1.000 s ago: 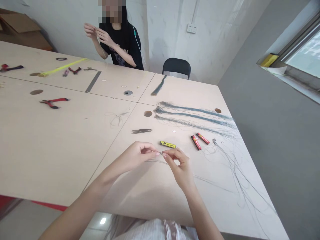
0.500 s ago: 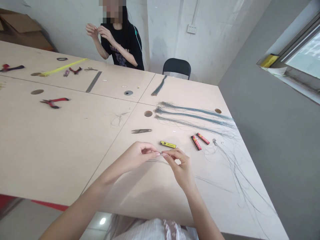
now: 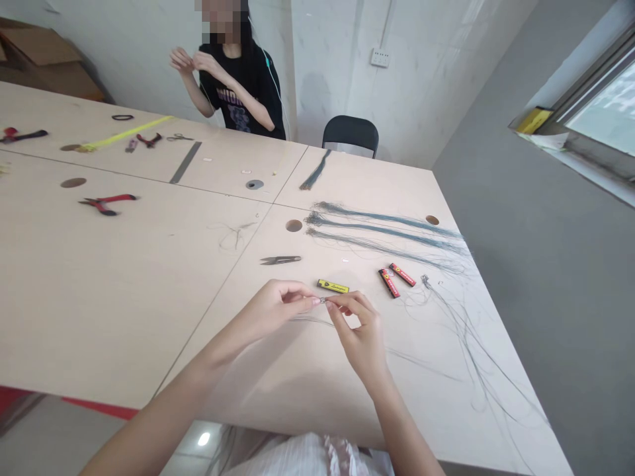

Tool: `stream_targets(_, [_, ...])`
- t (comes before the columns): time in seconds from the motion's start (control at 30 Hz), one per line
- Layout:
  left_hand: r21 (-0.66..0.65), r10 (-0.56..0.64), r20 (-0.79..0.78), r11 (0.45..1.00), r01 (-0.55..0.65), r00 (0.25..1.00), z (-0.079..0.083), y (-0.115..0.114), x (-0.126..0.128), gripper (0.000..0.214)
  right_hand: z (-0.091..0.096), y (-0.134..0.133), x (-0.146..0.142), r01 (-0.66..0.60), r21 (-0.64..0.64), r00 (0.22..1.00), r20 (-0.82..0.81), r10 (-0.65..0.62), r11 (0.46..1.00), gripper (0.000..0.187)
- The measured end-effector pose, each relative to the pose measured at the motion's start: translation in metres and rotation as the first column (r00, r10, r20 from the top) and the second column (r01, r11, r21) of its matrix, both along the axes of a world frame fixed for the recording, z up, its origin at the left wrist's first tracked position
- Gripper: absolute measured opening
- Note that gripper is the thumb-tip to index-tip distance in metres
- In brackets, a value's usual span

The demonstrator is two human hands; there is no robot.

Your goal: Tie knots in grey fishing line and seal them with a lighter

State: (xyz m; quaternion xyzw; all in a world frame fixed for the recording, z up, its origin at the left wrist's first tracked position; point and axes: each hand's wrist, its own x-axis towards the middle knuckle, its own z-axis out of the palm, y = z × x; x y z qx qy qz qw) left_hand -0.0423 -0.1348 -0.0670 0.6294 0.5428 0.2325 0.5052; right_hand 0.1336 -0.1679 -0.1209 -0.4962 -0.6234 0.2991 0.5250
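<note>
My left hand and my right hand meet above the wooden table. Their fingertips pinch a tiny metal bead from both sides. Fine grey strands trail from near my fingers across the tabletop. Just beyond my hands lies a yellow packet, not touching them. Two red packets sit to its right. Long blue-grey strand bundles stretch across the far side, with loose strands spreading to the right. A small pair of thread snips lies ahead of my left hand.
A person stands beyond the table, hands raised, with a black chair to their right. Red-handled pliers, scissors and a metal ruler lie further left. The table's right edge drops to the floor.
My hands stay nearly in place, with my right fingers shifting slightly around the bead. The person across the table has brought their raised hands closer together.
</note>
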Motion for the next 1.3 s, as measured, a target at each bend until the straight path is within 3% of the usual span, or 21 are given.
stream_targets(0.2, [-0.007, 0.01, 0.024, 1.0, -0.009, 1.0, -0.003, 0.0, 0.002, 0.035, -0.001, 0.0, -0.002, 0.022, 0.018, 0.999, 0.047, -0.023, 1.0, 0.014])
stream_targets(0.5, [-0.073, 0.012, 0.038, 0.997, -0.009, 0.999, -0.003, 0.0, 0.003, 0.034, 0.002, 0.001, -0.001, -0.032, -0.063, 0.999, -0.044, 0.029, 0.997, 0.016])
stream_targets(0.7, [-0.105, 0.057, 0.071, 0.993, -0.049, 0.996, 0.003, -0.001, 0.005, 0.031, 0.006, 0.0, 0.002, -0.041, -0.03, 0.999, 0.028, 0.041, 0.999, 0.019])
stream_targets(0.93, [-0.131, 0.082, 0.138, 0.989, -0.064, 0.987, 0.008, -0.003, 0.009, 0.031, 0.008, 0.001, 0.002, -0.089, -0.124, 0.992, -0.1, 0.077, 0.988, 0.012])
stream_targets(1.3, [0.016, 0.078, 0.002, 0.997, -0.078, 0.997, -0.003, -0.008, 0.007, 0.035, 0.007, 0.002, 0.004, -0.08, -0.164, 0.99, -0.132, 0.059, 0.983, 0.013])
